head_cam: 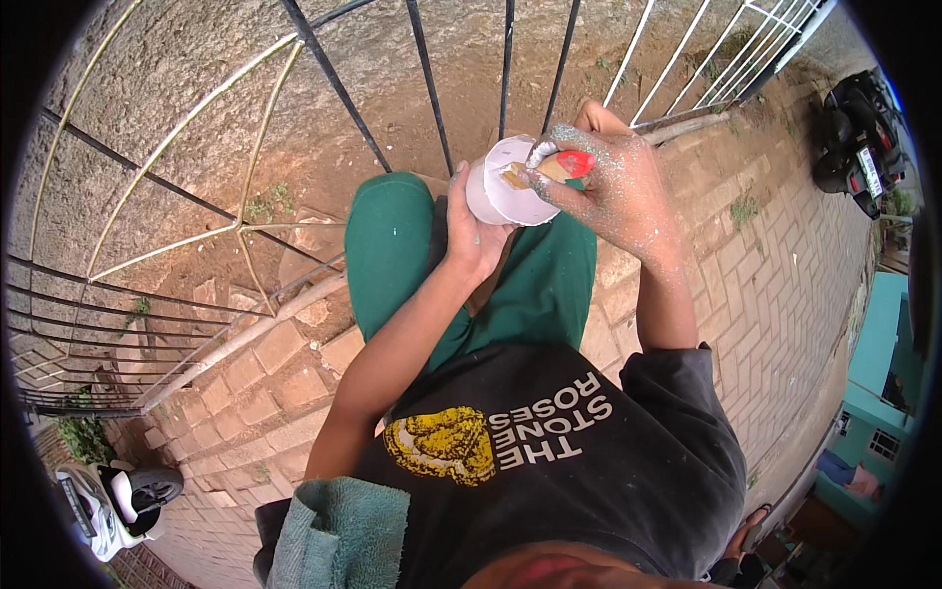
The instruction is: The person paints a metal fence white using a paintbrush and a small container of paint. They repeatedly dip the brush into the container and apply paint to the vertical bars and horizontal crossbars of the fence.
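Observation:
My left hand (475, 239) cradles a small white paint cup (494, 195) from its side and underneath, above my bent knees. White paint coats the inside of the cup. In my right hand (614, 188) is a paintbrush (557, 171) with a wooden handle, red and green at its end. The brush tilts down into the cup; its bristles are hidden by the rim or the paint. Pale paint speckles cover the fingers and back of my right hand. Just beyond the cup stand the dark upright bars of a metal fence (508, 70).
The fence's right part (684, 55) is white; curved pale bars (239, 224) stand at left. Brick paving (743, 280) surrounds me. A dark motorcycle (854, 136) is parked at right, a white one (118, 501) at lower left. A towel (342, 530) hangs on my shoulder. A person (850, 475) is at far right.

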The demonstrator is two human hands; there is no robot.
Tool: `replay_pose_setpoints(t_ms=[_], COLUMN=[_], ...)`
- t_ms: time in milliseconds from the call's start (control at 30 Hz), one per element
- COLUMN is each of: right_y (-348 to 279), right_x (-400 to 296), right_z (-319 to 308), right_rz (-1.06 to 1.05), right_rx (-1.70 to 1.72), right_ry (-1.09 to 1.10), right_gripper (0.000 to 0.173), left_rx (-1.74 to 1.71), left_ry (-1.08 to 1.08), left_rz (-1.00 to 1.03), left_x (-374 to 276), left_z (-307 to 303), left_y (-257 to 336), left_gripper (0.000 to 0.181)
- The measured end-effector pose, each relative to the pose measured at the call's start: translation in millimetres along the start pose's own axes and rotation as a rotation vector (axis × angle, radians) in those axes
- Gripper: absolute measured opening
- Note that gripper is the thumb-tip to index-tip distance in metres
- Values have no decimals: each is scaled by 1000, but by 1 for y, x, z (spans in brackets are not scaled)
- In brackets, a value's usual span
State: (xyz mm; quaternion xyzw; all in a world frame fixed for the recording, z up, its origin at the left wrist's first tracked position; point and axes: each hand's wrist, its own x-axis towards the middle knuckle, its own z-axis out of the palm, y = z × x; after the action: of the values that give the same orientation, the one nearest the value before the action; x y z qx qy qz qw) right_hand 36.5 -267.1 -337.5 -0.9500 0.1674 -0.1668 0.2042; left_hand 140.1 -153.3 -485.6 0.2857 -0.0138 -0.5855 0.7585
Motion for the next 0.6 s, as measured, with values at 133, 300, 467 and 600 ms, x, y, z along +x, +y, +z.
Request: replay_pose_setpoints(t_ms=[133,300,467,600], right_y=[-2,0,-3,3], right_x=[6,7,5,5], right_z=[6,15,5,13], right_rz=[-16,-10,-17,-36], right_rx=[-32,-73,-57,-45], right_ry=[-26,-56,-27,-25], right_gripper=[28,28,28,29], left_rx=[-8,-22,-34,-20], left_ry=[21,0,14,23], left_rz=[-21,-10,-9,-14], left_x=[0,-2,0,0], left_z=[-2,2,-5,-4], left_y=[0,0,-3,-3], left_gripper=[64,65,65,66])
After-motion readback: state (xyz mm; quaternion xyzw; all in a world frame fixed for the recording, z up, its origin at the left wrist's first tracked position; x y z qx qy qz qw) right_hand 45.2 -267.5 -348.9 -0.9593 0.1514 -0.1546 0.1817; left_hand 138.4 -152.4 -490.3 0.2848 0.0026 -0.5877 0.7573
